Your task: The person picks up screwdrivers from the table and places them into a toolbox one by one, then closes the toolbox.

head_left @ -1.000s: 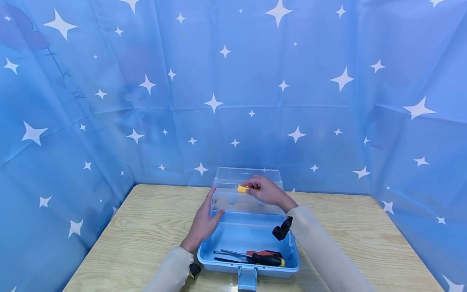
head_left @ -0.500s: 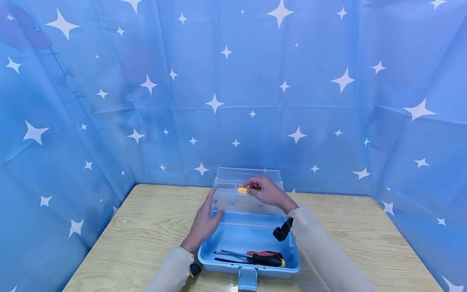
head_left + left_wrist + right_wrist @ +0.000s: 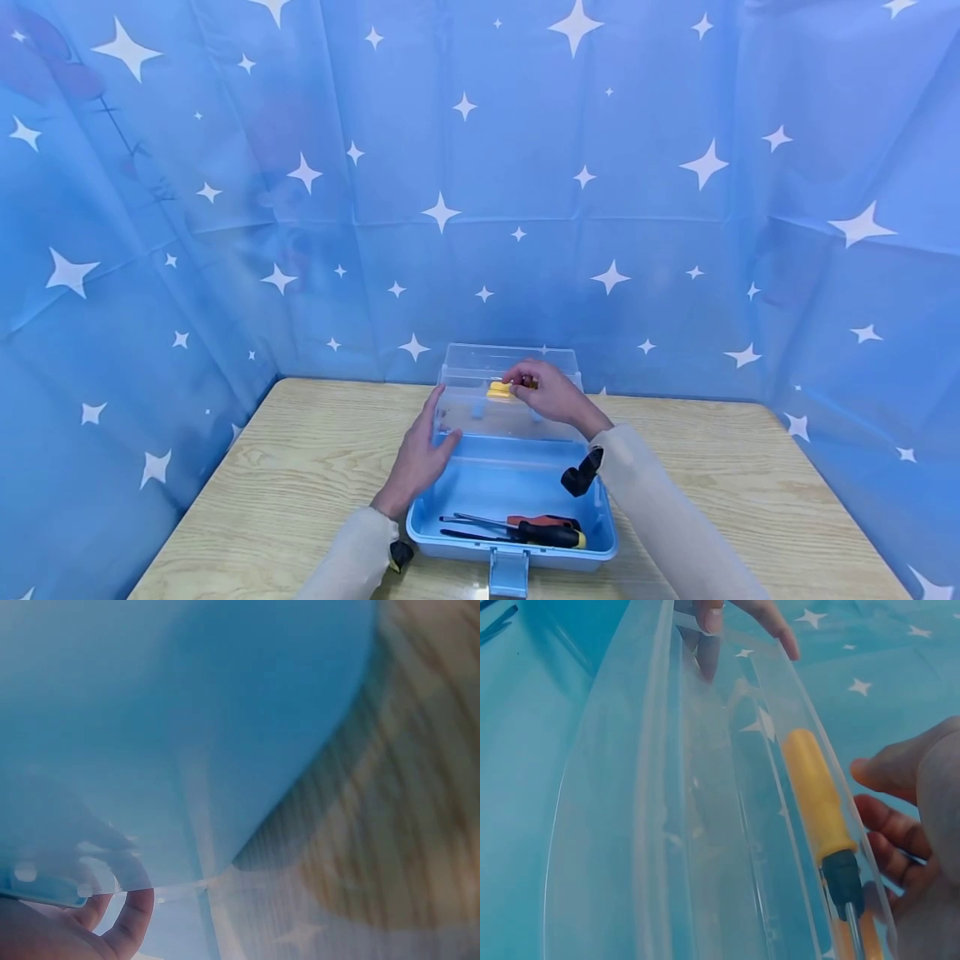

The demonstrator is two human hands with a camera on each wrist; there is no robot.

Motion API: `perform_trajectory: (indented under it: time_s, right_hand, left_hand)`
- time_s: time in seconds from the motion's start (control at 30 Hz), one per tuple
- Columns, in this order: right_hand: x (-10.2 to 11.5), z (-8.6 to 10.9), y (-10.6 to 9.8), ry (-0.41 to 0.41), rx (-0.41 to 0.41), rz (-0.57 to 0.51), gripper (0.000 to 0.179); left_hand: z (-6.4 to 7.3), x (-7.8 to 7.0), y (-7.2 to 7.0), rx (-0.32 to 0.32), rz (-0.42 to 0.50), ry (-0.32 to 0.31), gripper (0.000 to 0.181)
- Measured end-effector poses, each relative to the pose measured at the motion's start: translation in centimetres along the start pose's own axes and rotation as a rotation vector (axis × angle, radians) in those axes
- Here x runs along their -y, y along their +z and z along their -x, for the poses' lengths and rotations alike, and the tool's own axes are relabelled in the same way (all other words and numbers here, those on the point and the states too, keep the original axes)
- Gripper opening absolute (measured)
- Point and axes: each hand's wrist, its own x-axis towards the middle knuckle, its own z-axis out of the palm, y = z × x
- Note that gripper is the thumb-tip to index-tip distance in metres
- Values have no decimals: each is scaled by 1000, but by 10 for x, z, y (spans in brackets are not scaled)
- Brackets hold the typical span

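A light-blue toolbox (image 3: 510,475) stands with its clear lid (image 3: 487,419) raised at the back. My left hand (image 3: 417,457) holds the lid's left edge, thumb inside and fingers outside. In the right wrist view, a screwdriver (image 3: 817,791) with a yellow handle and dark collar lies in a narrow compartment of the lid. Beside it my right hand (image 3: 551,392) has thumb and fingers bent loosely, apart from each other, with nothing between them. Part of a second orange-yellow piece (image 3: 868,935) shows below the shaft; its kind is unclear.
In the box's front lie a black-handled screwdriver (image 3: 551,534), a red-handled tool (image 3: 562,521) and a thin black tool (image 3: 476,535). The blue latch (image 3: 508,573) hangs down in front. Behind the wooden table (image 3: 322,467) hangs a blue star-patterned curtain (image 3: 517,275).
My right hand has let go of the yellow-handled screwdriver, its fingers shifting slightly right, and more of the yellow handle shows. The left hand has kept its place on the lid.
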Motion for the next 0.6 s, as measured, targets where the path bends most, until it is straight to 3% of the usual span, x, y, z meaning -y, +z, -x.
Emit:
perform_trajectory:
  time_s: [0.6]
  right_hand:
    - [1, 13, -11, -94, -36, 17, 16]
  left_hand:
    - [1, 0, 0, -2, 12, 11, 75]
